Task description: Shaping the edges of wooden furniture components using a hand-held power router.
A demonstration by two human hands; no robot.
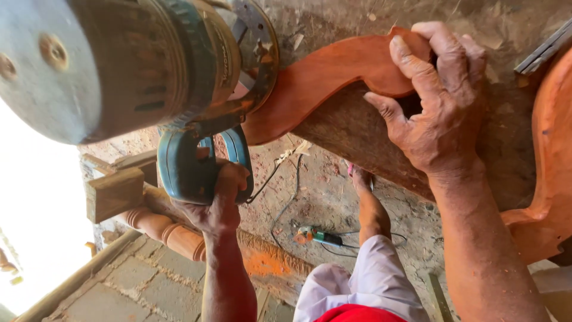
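A view looked down from the head of a person working wood. The left hand [217,203] had its fingers wrapped tight around the blue handle of a large power tool [143,71], whose round metal body filled the upper left of the view. The tool's disc guard [259,53] met the end of a curved reddish-orange wooden piece [333,74]. The right hand [441,101] gripped the far end of that piece, fingers curled over its top edge, thumb spread beneath, pressing it against a rough, dusty counter [357,143]. Another curved orange piece [545,179] lay at the right edge. Below, on the floor [322,197], were a small green tool [319,237], its cord, a turned wooden post [170,232], and the person's bare foot [360,179].
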